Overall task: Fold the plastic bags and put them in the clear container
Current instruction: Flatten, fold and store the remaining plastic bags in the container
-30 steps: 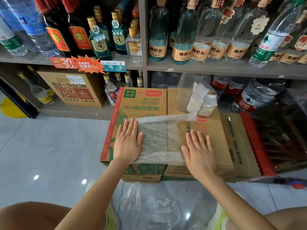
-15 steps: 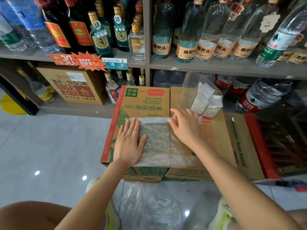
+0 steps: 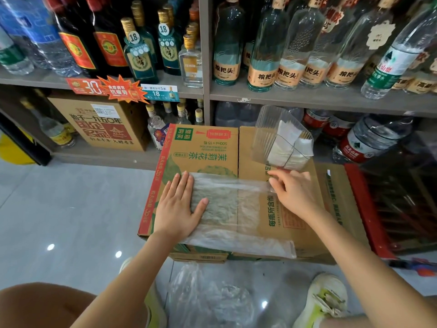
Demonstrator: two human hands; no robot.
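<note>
Plastic bag [image 3: 227, 209] on carton [image 3: 205, 147] under flat left hand [image 3: 177, 207], corner pinched by right hand [image 3: 293, 192], clear container [image 3: 267, 133] behind.

a shop: shelves [image 3: 307, 100] of liquor bottles [image 3: 262, 50] and water, price tags [image 3: 159, 93], stock cartons [image 3: 203, 150] on tiled floor [image 3: 71, 209].

Your left hand [image 3: 178, 207] lay flat, palm down and fingers straight, pressing the plastic bag [image 3: 222, 204], while your right hand [image 3: 294, 194], farther forward, pinched its far edge with curled fingertips.
</note>
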